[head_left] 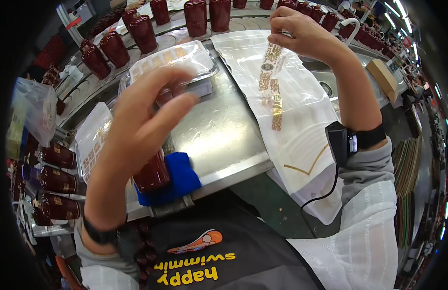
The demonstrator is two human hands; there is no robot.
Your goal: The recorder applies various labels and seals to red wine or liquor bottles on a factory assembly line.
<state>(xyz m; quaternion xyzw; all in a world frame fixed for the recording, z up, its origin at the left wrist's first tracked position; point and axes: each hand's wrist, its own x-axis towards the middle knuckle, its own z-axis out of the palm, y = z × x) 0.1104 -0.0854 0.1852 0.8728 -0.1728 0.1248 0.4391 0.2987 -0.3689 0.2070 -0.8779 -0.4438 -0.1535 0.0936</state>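
My right hand (301, 31) pinches the upper end of a gold-patterned decal strip (265, 79) between thumb and fingers. The strip hangs over a large white sheet (248, 63) with a shiny film-like surface. On the lower part of that sheet runs a gold V-shaped line (308, 173). My left hand (144, 118), somewhat blurred, is raised with thumb and fingers apart and nothing between them. Below it, partly hidden by my forearm, a glossy dark red bottle (154, 174) lies on a blue cloth (185, 171) at the near edge of the metal worktop (219, 130).
Behind the worktop, a curved conveyor (173, 41) carries several dark red bottles (195, 17). Trays with decal sheets (197, 55) stand left of the white sheet. More bottles (57, 181) lie at the far left. A sink (325, 89) and a cardboard piece (382, 79) are at the right.
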